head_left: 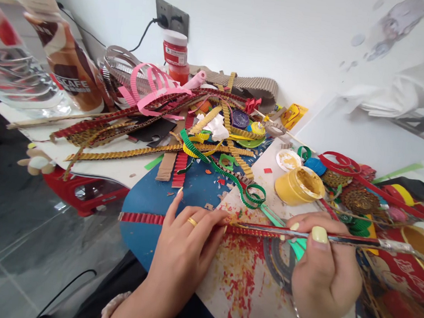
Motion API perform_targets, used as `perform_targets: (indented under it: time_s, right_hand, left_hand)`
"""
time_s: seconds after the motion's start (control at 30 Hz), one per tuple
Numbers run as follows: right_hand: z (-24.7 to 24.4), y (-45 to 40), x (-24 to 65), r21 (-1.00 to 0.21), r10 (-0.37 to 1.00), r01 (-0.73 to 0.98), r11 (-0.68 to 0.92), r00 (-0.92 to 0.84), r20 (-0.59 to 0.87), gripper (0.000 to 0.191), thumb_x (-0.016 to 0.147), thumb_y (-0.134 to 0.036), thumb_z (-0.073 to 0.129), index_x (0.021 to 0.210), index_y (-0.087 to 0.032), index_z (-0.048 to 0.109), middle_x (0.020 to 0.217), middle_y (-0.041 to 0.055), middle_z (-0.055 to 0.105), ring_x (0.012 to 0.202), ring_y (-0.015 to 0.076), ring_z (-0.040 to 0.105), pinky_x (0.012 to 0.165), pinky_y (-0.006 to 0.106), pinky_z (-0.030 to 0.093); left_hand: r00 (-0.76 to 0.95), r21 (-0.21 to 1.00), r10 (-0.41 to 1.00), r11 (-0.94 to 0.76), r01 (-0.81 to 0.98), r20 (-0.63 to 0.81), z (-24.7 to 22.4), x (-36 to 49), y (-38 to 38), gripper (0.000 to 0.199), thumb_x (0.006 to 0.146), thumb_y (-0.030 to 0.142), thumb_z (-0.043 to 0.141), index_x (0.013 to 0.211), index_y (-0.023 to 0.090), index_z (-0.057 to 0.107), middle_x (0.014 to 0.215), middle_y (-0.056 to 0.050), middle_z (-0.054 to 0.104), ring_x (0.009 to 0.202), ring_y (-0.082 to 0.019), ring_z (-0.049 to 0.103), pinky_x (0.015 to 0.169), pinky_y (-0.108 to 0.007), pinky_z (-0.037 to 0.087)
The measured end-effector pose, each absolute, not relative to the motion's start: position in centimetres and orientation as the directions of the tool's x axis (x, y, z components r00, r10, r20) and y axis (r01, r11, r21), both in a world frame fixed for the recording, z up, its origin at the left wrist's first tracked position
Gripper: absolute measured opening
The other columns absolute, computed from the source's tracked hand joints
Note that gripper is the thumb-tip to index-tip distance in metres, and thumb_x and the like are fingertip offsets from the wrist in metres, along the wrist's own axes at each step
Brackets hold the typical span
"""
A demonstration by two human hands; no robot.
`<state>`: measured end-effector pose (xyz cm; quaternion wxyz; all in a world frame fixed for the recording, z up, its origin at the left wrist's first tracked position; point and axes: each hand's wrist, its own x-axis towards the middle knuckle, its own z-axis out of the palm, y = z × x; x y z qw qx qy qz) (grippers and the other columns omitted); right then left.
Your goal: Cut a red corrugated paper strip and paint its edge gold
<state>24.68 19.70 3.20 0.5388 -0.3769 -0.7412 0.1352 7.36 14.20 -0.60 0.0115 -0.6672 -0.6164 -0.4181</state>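
Observation:
My left hand (192,239) is closed on a red corrugated paper strip (142,218), its thumb and index finger pinching it and its little finger raised. The strip lies level across a blue mat and a paint-smeared board. In my right hand (326,277) is a slim paintbrush (354,240), pinched between thumb and fingers. Its tip points left and rests on or just above the strip by my left fingertips. An open jar of yellow paint (294,187) stands beyond my right hand. Green-handled scissors (272,215) lie partly behind the brush and right fingers.
Corrugated strips (153,151) and scraps heap along the back. A bottled drink (67,60) and a water bottle (6,69) stand at left. A red paint jar (175,50) is near the wall socket (172,17). Paper coils (360,199) crowd the right; a red stool (81,194) is below.

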Motion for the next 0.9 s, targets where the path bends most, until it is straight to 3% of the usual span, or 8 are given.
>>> perform_targets:
  time_s: [0.23,0.9]
  right_hand:
    - [3.13,19.73,24.47,-0.644,0.712,0.341,0.685,-0.124,0.691,0.02,0.095,-0.021,0.041,0.083,-0.021,0.056,0.076,-0.0005,0.054,0.077,0.0168,0.053,0.069,0.033,0.041]
    - [3.22,19.68,24.58,-0.624,0.713,0.388,0.678,-0.14,0.687,0.018,0.095,-0.02,0.041,0.085,-0.021,0.057,0.078,0.0002,0.056,0.079,0.017,0.054,0.071,0.032,0.043]
  left_hand:
    - [-0.11,0.498,0.811,-0.24,0.833,0.575,-0.58,7.39,14.1,0.013,0.092,0.018,0.051,0.102,0.023,0.057,0.081,0.006,0.067,0.078,-0.012,0.061,0.111,-0.042,0.025]
    - [-0.111,0.492,0.809,-0.237,0.838,0.578,-0.32,7.39,14.22,0.014,0.09,0.017,0.053,0.102,0.025,0.057,0.08,0.005,0.068,0.075,-0.013,0.063,0.109,-0.05,0.032]
